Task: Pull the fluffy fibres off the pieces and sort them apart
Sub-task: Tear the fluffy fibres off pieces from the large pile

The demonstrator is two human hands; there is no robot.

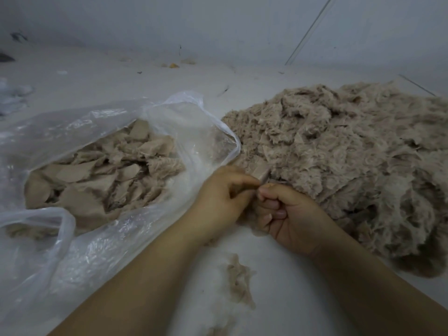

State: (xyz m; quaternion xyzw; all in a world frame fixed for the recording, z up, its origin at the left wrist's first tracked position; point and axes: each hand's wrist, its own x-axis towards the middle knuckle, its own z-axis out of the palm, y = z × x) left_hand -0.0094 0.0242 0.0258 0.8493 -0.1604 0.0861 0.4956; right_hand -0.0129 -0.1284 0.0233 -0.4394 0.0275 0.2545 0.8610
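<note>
Between the plastic bag (72,132) and fluffy heap (339,154), the left hand (218,200) and right hand (288,214) are both pinching one piece (263,172) (pulling steadily should be stripping fibres cleanly).

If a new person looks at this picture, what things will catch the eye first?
First the big heap of fluffy beige fibre on the right of the pale floor. Then the clear plastic bag on the left, holding flatter beige pieces. Between them the left hand and right hand pinch one small piece.
</note>
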